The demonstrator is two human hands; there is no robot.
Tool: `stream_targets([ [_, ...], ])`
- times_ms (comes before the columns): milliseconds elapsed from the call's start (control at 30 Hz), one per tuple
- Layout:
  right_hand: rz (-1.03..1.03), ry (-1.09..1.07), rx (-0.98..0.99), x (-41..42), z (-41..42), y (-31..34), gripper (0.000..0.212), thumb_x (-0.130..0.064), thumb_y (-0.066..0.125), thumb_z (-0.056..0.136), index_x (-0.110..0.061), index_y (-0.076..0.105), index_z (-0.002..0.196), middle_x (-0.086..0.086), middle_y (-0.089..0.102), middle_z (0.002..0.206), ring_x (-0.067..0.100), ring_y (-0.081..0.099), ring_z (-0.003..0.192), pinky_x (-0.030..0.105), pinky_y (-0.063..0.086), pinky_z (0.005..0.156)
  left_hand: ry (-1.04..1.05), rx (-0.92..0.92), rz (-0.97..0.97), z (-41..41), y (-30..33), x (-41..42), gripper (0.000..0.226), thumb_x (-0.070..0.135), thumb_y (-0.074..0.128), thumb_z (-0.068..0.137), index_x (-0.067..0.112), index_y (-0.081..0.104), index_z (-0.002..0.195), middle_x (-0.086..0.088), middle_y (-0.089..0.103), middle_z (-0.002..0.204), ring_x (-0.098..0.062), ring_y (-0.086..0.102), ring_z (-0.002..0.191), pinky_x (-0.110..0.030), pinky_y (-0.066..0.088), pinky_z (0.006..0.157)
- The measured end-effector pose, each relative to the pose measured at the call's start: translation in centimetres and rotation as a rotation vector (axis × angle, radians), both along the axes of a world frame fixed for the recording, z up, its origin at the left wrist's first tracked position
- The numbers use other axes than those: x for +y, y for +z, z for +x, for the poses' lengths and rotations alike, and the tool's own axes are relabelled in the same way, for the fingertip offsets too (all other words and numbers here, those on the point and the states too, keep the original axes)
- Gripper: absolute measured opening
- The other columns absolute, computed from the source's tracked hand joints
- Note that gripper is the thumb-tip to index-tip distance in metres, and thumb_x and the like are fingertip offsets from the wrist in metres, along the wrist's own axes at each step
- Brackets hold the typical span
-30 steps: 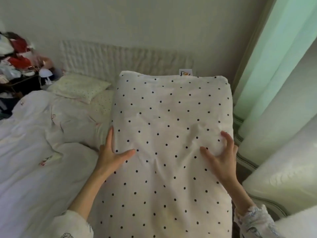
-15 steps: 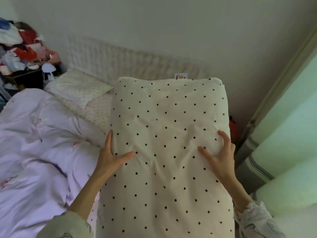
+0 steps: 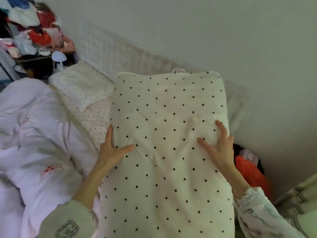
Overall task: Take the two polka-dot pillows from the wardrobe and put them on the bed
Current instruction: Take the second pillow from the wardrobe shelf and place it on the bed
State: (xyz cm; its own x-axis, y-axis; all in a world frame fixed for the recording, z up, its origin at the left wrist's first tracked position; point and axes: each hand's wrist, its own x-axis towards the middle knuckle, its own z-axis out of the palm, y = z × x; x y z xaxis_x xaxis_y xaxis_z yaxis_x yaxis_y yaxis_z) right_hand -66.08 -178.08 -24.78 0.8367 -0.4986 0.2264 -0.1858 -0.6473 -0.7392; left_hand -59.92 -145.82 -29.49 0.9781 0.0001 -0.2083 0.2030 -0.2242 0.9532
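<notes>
We're holding a big polka-dot pillow [image 3: 171,143] out in front of us, long side running away from us, its far end close to the quilted headboard [image 3: 109,54]. Our left hand [image 3: 111,150] presses on the pillow's left edge, fingers straight along the side and thumb spread over the top, denting the fabric. Our right hand [image 3: 217,145] lies on the right side, fingers fanned and pushing into the stuffing, so a fold bunches between thumb and forefinger. Each grip is wide and flat, clamping the pillow between the two palms rather than closing round it. Pale printed sleeves [image 3: 262,215] cover both wrists.

The pillow hangs over the right part of the bed [image 3: 96,117]; we cannot tell whether its underside touches the mattress. To the left, at the head of the bed, a smaller pillow [image 3: 80,85] with fine dots lies flat on a dotted sheet. A rumpled white duvet [image 3: 34,134] fills the left side, with a small red pattern on it.

Beyond the bed's far left corner stands a dark stand [image 3: 37,64] heaped with red and white clothes [image 3: 34,23]. Down by the wall on the right, just past our right wrist, sits an orange bag [image 3: 252,174].
</notes>
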Motion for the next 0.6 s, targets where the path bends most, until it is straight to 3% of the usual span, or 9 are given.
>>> stream_targets([
  [100,-0.016,0.081,0.027,-1.4,6.1,0.5,0.081,-0.057,0.07,0.066,-0.06,0.019,0.129,-0.006,0.028,0.115,0.013,0.038,0.092,0.032,0.035,0.079,0.085,0.009,-0.011,3.3,-0.3,-0.8,0.121,0.058,0.082,0.042,0.057,0.008,0.137,0.009,0.041,0.13,-0.016,0.045,0.116,-0.034,0.041,0.094],
  [233,-0.015,0.202,0.077,-2.3,13.9,-0.1,0.082,-0.059,0.069,0.063,-0.063,0.019,0.128,-0.006,0.028,0.114,0.014,0.042,0.093,0.031,0.036,0.081,0.195,0.0,-0.049,6.4,-1.8,-1.8,0.115,0.046,0.085,0.053,0.048,0.012,0.141,0.022,0.048,0.117,-0.007,0.052,0.104,-0.025,0.042,0.084],
  [300,-0.018,0.262,0.104,-2.5,17.6,-0.9,0.082,-0.06,0.068,0.062,-0.063,0.019,0.128,-0.006,0.028,0.112,0.016,0.043,0.093,0.031,0.037,0.081,0.26,0.012,-0.046,7.8,-2.7,-2.2,0.111,0.041,0.085,0.057,0.045,0.013,0.142,0.018,0.052,0.118,-0.002,0.054,0.096,-0.024,0.043,0.08],
  [433,-0.025,0.39,0.165,-3.2,25.0,-3.3,0.08,-0.059,0.069,0.065,-0.063,0.019,0.128,-0.006,0.027,0.111,0.019,0.044,0.09,0.032,0.037,0.079,0.379,0.065,-0.011,10.9,-4.7,-3.4,0.11,0.044,0.083,0.058,0.043,0.012,0.142,0.01,0.05,0.124,-0.015,0.053,0.106,-0.031,0.045,0.085],
  [600,-0.028,0.59,0.271,-4.5,34.0,-5.8,0.083,-0.055,0.069,0.07,-0.056,0.018,0.135,-0.002,0.027,0.112,0.021,0.042,0.093,0.034,0.037,0.081,0.557,0.181,0.061,14.5,-6.3,-6.7,0.114,0.054,0.081,0.054,0.047,0.007,0.142,0.005,0.044,0.13,-0.018,0.048,0.105,-0.031,0.041,0.083],
])
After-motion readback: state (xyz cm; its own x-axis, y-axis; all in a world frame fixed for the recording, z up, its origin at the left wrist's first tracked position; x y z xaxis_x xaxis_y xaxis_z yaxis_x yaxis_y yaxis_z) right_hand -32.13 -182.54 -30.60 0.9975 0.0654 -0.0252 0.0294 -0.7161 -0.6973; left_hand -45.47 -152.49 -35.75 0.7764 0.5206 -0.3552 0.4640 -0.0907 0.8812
